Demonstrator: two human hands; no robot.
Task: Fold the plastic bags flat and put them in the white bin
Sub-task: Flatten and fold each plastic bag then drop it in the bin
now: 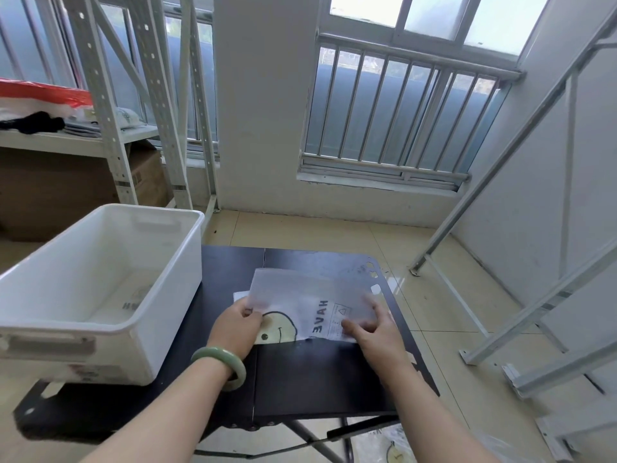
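Looking down from the head, we see a cloudy see-through plastic bag with a yellow smiley face and black letters (310, 307) lying on the black folding table (317, 379); one part of it is bent over the rest; our left hand (235, 329), with a pale green ring bangle (220, 364) on its wrist, pinches the bag's left edge; our right hand (375, 334) holds the bag's right side, thumb on top; the big white plastic bin (173, 295) sits on the table's left part, just beside the bag; a flat bag with dark letters (133, 300) lies at its bottom.
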